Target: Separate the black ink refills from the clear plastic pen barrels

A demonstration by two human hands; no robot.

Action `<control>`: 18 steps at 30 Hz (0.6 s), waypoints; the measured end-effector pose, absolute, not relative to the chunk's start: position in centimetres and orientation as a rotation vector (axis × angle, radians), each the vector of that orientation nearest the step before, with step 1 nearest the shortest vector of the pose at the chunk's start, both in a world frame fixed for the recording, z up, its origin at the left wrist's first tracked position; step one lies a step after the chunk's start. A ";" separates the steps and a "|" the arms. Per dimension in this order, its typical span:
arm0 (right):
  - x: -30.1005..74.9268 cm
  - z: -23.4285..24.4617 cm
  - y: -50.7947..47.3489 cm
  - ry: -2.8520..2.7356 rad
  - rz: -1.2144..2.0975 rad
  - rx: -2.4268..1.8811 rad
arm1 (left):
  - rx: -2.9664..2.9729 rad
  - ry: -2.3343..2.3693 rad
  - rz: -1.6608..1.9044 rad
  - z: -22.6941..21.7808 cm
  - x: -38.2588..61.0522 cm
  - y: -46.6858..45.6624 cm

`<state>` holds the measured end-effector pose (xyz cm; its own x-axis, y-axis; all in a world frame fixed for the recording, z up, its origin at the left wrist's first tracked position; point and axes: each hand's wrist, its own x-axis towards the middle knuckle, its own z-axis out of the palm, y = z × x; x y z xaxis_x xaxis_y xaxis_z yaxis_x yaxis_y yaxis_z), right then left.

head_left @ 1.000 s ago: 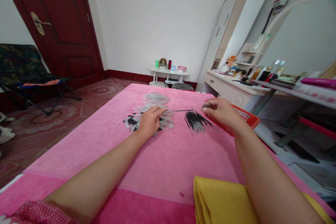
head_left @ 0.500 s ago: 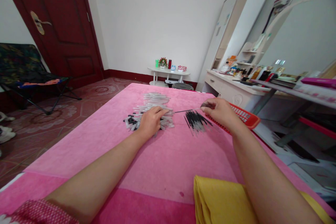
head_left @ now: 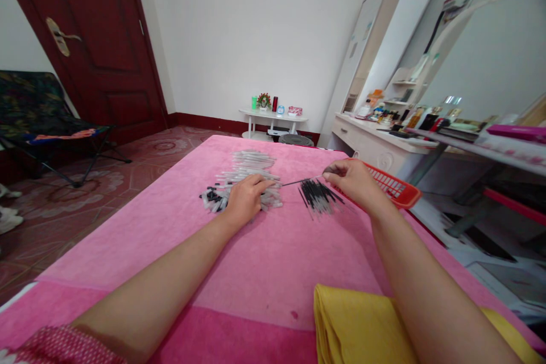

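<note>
My left hand [head_left: 246,198] rests on a heap of clear pen barrels [head_left: 253,160], its thumb and fingers closed around one barrel, which is mostly hidden. My right hand [head_left: 352,179] pinches the far end of a thin dark pen refill [head_left: 297,182]. The refill lies nearly level between the hands, its left end close to the left fingertips; whether it is inside the barrel is too small to tell. Below it lies a fanned bunch of black ink refills [head_left: 318,196]. Small black pen parts [head_left: 213,198] sit left of my left hand.
A pink cloth [head_left: 256,261] covers the table. An orange-red basket [head_left: 396,190] stands behind my right hand. Folded yellow fabric [head_left: 358,324] lies at the near edge, under my right forearm. A dressing table [head_left: 375,142] is to the right, a folding chair [head_left: 51,119] to the left.
The right hand has shifted very slightly left with the refill, toward the left hand. The left hand stays in place; the view has moved a little.
</note>
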<state>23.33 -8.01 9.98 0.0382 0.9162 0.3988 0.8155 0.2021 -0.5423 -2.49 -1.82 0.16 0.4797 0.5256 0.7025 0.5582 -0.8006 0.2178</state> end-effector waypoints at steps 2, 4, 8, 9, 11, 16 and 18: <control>23.2 9.7 -7.8 -1.724 0.197 -1.634 | -2.667 -0.990 -1.263 0.1 -2.4 -1.8; 22.9 9.5 -7.7 -1.681 0.218 -1.615 | -2.663 -1.022 -1.301 0.0 -2.5 -1.7; 22.0 9.3 -7.8 -1.587 0.360 -1.480 | -2.660 -1.043 -1.295 0.2 -2.6 -1.7; 21.7 9.3 -7.8 -1.558 0.396 -1.447 | -2.666 -1.030 -1.266 0.3 -2.6 -1.8; 21.4 9.3 -7.8 -1.509 0.425 -1.400 | -2.679 -1.006 -1.219 0.4 -2.5 -1.9; 20.8 8.6 -7.5 -1.519 0.403 -1.367 | -2.694 -1.000 -1.303 0.4 -2.3 -2.2; 20.4 8.3 -7.5 -1.563 0.447 -1.352 | -2.698 -0.996 -1.351 0.4 -2.3 -2.2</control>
<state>20.42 -7.46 8.29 0.1032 0.8980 0.4278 0.5365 0.3119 -0.7842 -2.26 -2.17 0.36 0.4420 0.5477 0.7104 0.5167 -0.8028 0.2975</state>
